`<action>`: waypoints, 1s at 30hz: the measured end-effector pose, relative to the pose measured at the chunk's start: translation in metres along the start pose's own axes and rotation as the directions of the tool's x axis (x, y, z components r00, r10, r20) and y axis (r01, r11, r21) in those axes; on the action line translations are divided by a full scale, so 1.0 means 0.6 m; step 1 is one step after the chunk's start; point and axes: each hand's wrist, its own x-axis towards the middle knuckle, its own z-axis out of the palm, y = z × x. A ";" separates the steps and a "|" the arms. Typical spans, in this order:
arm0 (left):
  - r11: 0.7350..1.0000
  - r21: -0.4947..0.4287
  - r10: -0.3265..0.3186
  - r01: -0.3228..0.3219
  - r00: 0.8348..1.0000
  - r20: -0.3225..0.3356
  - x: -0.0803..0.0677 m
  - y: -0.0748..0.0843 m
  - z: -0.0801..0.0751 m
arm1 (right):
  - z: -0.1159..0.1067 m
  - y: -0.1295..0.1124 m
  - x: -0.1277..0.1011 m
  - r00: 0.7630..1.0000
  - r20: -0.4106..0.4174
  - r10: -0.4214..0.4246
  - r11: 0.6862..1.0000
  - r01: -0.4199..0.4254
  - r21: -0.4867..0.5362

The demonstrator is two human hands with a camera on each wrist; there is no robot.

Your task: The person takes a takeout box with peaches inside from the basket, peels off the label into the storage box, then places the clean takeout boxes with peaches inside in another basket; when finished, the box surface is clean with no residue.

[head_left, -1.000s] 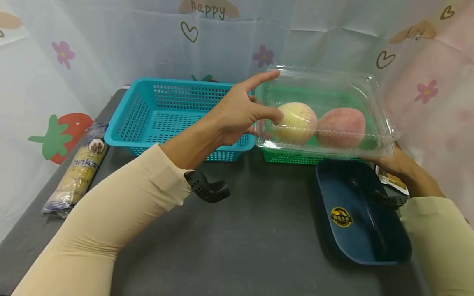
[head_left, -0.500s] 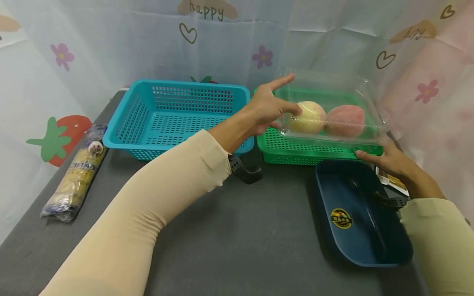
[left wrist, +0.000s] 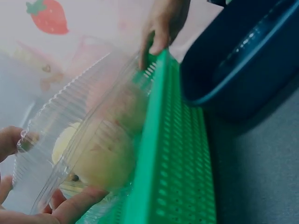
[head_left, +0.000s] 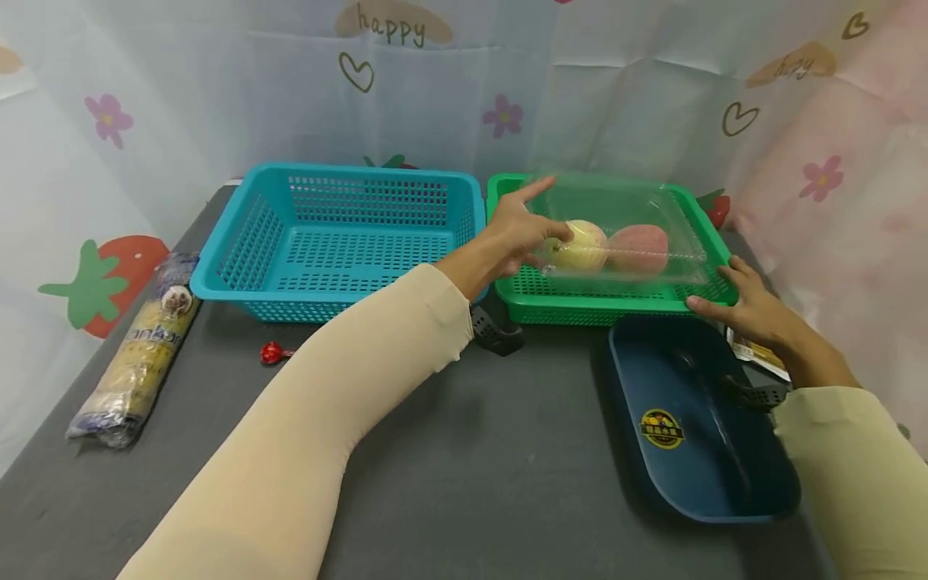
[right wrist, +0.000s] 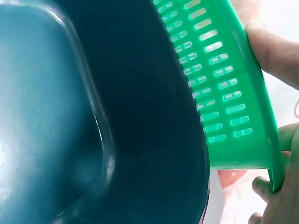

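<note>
Clear clamshell box (head_left: 623, 234) sits inside the green basket (head_left: 580, 304), at the back right of the worktop (head_left: 507, 467). Two peaches inside: yellowish one (head_left: 577, 246) on the left, pink one (head_left: 635, 249) on the right, touching each other.

Left hand (head_left: 516, 229) is at the box's left end. Thumb and lower fingers (left wrist: 77, 205) are curled onto that end of the box, next to the yellow peach; index finger points out straight over the lid. So: clamped on the box.

Right hand (head_left: 739, 310) is on the green basket's front right corner. Fingers (right wrist: 275, 51) are fairly straight and spread, thumb along the front rim, rest over the right edge, resting on the plastic. Whether it also touches the box: cannot tell.

Around it: blue basket (head_left: 239, 266) just left of the green one, sides touching or nearly so. Dark blue tray (head_left: 768, 483) just in front of the green basket, under the right forearm. Wrapped packet (head_left: 138, 362) lies along the worktop's left edge. Small red item (head_left: 271, 352) sits in front of the blue basket. Printed packet (head_left: 754, 354) partly hidden behind the right wrist.
</note>
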 end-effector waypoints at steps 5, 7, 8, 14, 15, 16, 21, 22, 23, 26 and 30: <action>0.999 0.039 -0.008 0.009 0.999 -0.036 0.012 -0.023 -0.002 | 0.004 -0.001 0.001 1.000 0.007 0.005 1.000 -0.005 0.001; 0.999 0.045 -0.008 0.011 0.999 -0.049 0.016 -0.030 0.000 | 0.005 -0.001 0.001 1.000 0.006 0.006 1.000 -0.006 -0.001; 0.999 0.048 -0.008 0.011 0.999 -0.052 0.018 -0.034 0.002 | 0.005 0.000 0.000 1.000 0.005 0.006 1.000 -0.006 -0.001; 0.993 0.114 -0.013 0.023 0.996 -0.093 0.032 -0.048 0.014 | 0.000 0.003 -0.002 1.000 -0.004 0.007 1.000 -0.007 -0.009; 0.991 0.132 -0.016 0.029 0.995 -0.099 0.034 -0.050 0.016 | -0.001 0.003 -0.002 1.000 -0.005 0.008 1.000 -0.008 -0.009; 0.989 0.146 -0.020 0.036 0.994 -0.106 0.036 -0.052 0.016 | 0.000 0.003 -0.002 1.000 -0.005 0.007 1.000 -0.007 -0.009; 0.980 0.192 -0.038 0.056 0.995 -0.093 0.040 -0.057 0.017 | 0.001 0.000 -0.001 1.000 -0.011 -0.003 1.000 0.003 -0.005; 0.979 0.195 -0.041 0.057 0.995 -0.086 0.041 -0.056 0.017 | 0.001 -0.001 -0.001 1.000 -0.012 -0.005 1.000 0.005 -0.004; 0.978 0.200 -0.044 0.058 0.996 -0.077 0.041 -0.056 0.017 | 0.000 -0.001 -0.001 1.000 -0.013 -0.006 1.000 0.006 -0.004; 0.973 0.223 -0.048 0.058 0.998 -0.049 0.039 -0.057 0.019 | -0.001 -0.001 0.000 1.000 -0.014 -0.006 1.000 0.006 -0.004; 0.952 0.298 -0.068 0.074 0.997 -0.030 0.037 -0.059 0.021 | 0.001 0.002 0.001 1.000 -0.011 0.000 1.000 0.000 -0.004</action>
